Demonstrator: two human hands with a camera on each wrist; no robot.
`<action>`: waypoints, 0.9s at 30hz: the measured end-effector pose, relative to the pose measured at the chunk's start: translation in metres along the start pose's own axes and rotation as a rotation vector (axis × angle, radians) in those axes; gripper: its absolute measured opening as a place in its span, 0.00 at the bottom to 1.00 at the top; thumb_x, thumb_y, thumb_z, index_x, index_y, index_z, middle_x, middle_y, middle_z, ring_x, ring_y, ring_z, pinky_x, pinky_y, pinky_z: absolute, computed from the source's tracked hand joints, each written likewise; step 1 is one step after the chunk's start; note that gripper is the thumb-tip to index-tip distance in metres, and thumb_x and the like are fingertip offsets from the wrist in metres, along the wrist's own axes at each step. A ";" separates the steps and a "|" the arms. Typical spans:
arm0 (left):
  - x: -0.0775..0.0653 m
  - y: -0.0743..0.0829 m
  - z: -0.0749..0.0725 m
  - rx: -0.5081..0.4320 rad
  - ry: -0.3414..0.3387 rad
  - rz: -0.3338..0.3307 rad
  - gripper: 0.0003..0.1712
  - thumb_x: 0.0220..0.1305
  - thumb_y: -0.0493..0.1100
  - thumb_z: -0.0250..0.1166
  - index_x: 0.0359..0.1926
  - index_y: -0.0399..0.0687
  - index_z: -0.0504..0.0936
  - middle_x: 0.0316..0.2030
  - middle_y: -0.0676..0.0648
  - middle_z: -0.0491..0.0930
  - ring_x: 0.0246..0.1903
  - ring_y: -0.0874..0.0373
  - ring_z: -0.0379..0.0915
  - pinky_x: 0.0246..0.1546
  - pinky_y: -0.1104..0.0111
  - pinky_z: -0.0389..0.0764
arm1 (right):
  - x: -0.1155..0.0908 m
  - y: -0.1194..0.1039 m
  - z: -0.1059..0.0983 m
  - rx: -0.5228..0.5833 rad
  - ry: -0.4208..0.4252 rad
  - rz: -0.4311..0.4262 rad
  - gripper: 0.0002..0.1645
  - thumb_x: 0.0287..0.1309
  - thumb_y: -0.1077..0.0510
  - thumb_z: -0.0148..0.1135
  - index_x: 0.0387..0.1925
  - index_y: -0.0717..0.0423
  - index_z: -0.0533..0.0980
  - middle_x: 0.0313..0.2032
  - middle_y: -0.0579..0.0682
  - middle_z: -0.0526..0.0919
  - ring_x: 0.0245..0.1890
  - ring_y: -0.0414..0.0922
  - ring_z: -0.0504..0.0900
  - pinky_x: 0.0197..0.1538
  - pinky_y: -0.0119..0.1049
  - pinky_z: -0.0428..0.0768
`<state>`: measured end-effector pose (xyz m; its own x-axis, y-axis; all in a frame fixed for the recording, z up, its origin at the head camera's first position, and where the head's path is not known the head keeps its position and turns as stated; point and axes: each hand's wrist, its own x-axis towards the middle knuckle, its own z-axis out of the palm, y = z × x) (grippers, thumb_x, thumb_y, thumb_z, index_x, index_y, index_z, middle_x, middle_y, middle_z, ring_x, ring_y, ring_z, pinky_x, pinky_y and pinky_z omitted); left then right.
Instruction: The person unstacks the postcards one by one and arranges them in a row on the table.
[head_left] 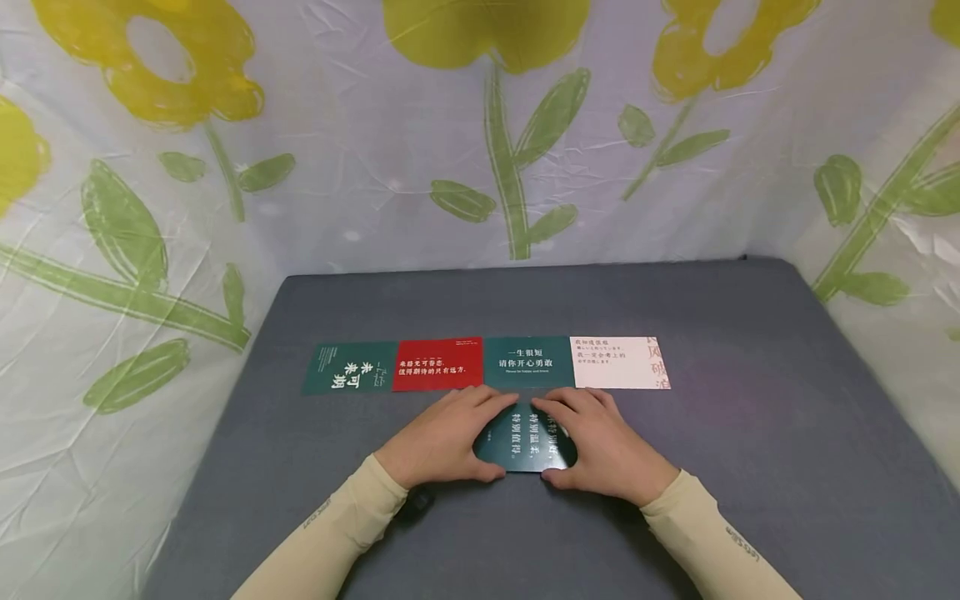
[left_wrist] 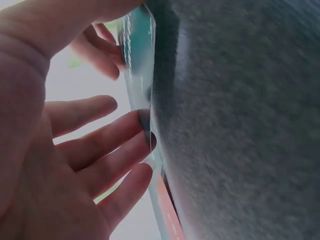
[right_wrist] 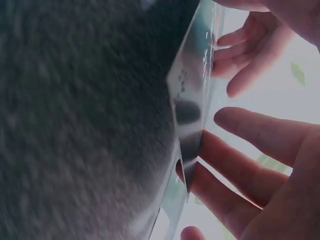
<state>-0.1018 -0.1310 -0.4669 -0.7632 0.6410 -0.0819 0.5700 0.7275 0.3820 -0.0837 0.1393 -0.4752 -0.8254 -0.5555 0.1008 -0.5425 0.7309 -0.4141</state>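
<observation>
A dark teal card (head_left: 528,442) with white vertical lettering lies between my two hands. My left hand (head_left: 446,437) holds its left part, thumb at the near edge and fingertips at the far edge. The right hand (head_left: 603,442) grips its right part the same way. In the left wrist view the card (left_wrist: 139,60) is seen nearly edge-on, with fingertips at its edge. In the right wrist view a fingertip shows past the edge of the glossy card (right_wrist: 192,85). Just beyond the fingers is a teal card (head_left: 528,360) with white text.
That teal card belongs to a side-by-side row with a green card (head_left: 337,367), a red card (head_left: 438,354) and a white card (head_left: 618,371). They lie on a grey cloth-covered table (head_left: 540,308). A flower-printed curtain (head_left: 337,167) surrounds its back and sides.
</observation>
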 end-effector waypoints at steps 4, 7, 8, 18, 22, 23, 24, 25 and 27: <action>0.014 0.009 -0.007 0.039 0.020 0.031 0.58 0.53 0.64 0.82 0.81 0.55 0.68 0.70 0.53 0.76 0.65 0.59 0.72 0.69 0.59 0.80 | -0.002 0.010 -0.012 0.042 0.002 0.029 0.56 0.43 0.44 0.88 0.74 0.51 0.75 0.68 0.48 0.77 0.71 0.50 0.74 0.76 0.60 0.65; 0.030 0.018 -0.012 0.081 0.030 0.054 0.58 0.53 0.65 0.81 0.81 0.54 0.69 0.69 0.51 0.76 0.66 0.57 0.72 0.70 0.58 0.78 | -0.005 0.020 -0.022 0.046 0.015 0.050 0.55 0.45 0.46 0.88 0.75 0.51 0.75 0.69 0.48 0.76 0.73 0.51 0.72 0.77 0.62 0.65; 0.036 0.021 -0.012 0.089 0.031 0.060 0.57 0.54 0.65 0.81 0.81 0.54 0.69 0.69 0.51 0.77 0.66 0.57 0.73 0.71 0.57 0.78 | -0.006 0.024 -0.025 0.045 0.018 0.057 0.54 0.45 0.47 0.87 0.75 0.51 0.75 0.69 0.48 0.76 0.74 0.51 0.71 0.77 0.63 0.65; 0.104 0.051 0.002 0.181 0.032 0.110 0.56 0.55 0.69 0.78 0.79 0.53 0.71 0.67 0.51 0.78 0.63 0.56 0.74 0.71 0.56 0.76 | -0.028 0.080 -0.051 0.070 0.001 0.147 0.53 0.47 0.53 0.85 0.76 0.50 0.72 0.72 0.50 0.76 0.75 0.55 0.69 0.72 0.67 0.62; 0.136 0.063 0.003 0.186 0.022 0.126 0.54 0.58 0.71 0.75 0.80 0.54 0.70 0.67 0.50 0.77 0.64 0.56 0.74 0.70 0.57 0.74 | -0.035 0.102 -0.069 0.064 -0.006 0.196 0.56 0.48 0.54 0.84 0.78 0.54 0.68 0.74 0.55 0.74 0.77 0.59 0.66 0.71 0.67 0.60; 0.144 0.066 0.002 0.177 0.017 0.127 0.55 0.59 0.71 0.74 0.80 0.54 0.70 0.68 0.50 0.77 0.65 0.56 0.74 0.70 0.56 0.73 | -0.036 0.108 -0.073 0.058 -0.010 0.209 0.57 0.49 0.55 0.84 0.79 0.54 0.67 0.74 0.57 0.74 0.77 0.59 0.65 0.70 0.68 0.60; 0.153 0.069 0.003 0.169 0.012 0.129 0.55 0.60 0.72 0.74 0.81 0.54 0.69 0.68 0.50 0.77 0.65 0.56 0.74 0.70 0.55 0.73 | -0.038 0.113 -0.078 0.053 -0.015 0.220 0.57 0.50 0.54 0.84 0.80 0.55 0.66 0.75 0.58 0.73 0.76 0.60 0.65 0.69 0.68 0.59; 0.161 0.071 0.003 0.157 0.009 0.131 0.55 0.60 0.72 0.74 0.81 0.54 0.69 0.68 0.50 0.77 0.65 0.56 0.74 0.69 0.55 0.72 | -0.039 0.119 -0.083 0.050 -0.018 0.232 0.58 0.50 0.55 0.83 0.80 0.55 0.65 0.75 0.59 0.72 0.76 0.61 0.64 0.68 0.68 0.59; 0.177 0.078 0.003 0.143 0.002 0.129 0.55 0.61 0.72 0.73 0.82 0.54 0.68 0.68 0.50 0.76 0.66 0.56 0.74 0.70 0.53 0.70 | -0.042 0.131 -0.091 0.054 -0.029 0.262 0.58 0.52 0.55 0.82 0.81 0.55 0.64 0.76 0.60 0.70 0.76 0.61 0.63 0.67 0.68 0.59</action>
<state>-0.1914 0.0396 -0.4543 -0.6817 0.7306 -0.0393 0.7002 0.6670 0.2545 -0.1350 0.2948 -0.4511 -0.9313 -0.3618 -0.0418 -0.3012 0.8295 -0.4703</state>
